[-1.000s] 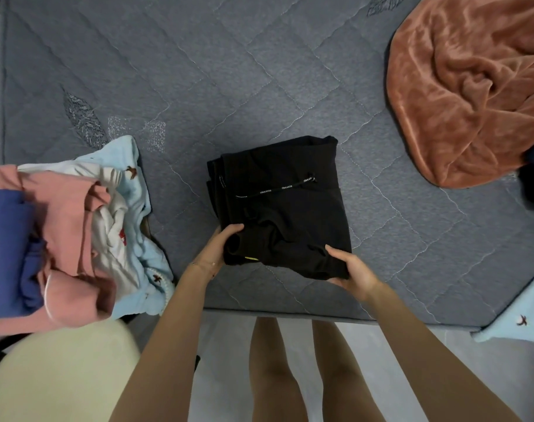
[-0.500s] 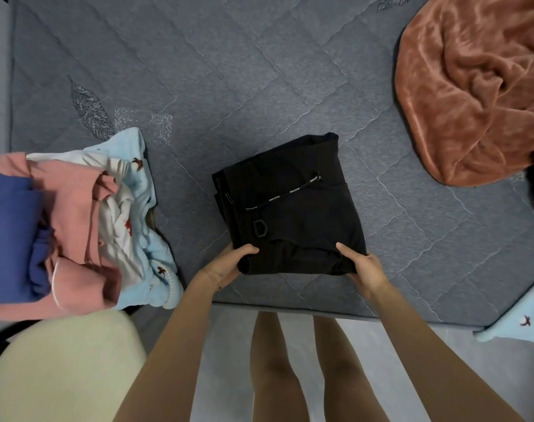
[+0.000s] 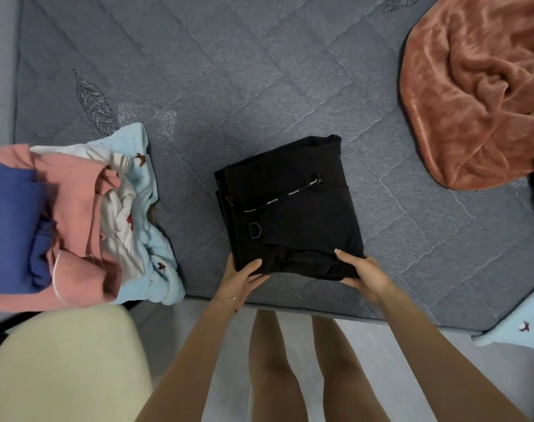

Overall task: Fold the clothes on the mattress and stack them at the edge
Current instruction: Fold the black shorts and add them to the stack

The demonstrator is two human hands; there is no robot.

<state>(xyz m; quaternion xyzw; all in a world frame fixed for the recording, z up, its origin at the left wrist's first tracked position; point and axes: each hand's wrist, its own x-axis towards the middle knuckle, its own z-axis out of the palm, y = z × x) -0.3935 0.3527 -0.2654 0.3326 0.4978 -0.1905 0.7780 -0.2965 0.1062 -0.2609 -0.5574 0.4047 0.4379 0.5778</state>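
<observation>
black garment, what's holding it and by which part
Both hands hold the folded black garment by its near edge: left hand at the left corner, right hand at the right corner.

Rust plush blanket (image 3: 479, 95) top right, cream seat (image 3: 67, 363), perhaps a stool, lower left

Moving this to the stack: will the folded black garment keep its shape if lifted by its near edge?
Probably not: the folded black garment looks soft and layered, so its far half would likely sag open. Its printed drawstring may dangle. The left hand and right hand pinch only the near edge.
</observation>
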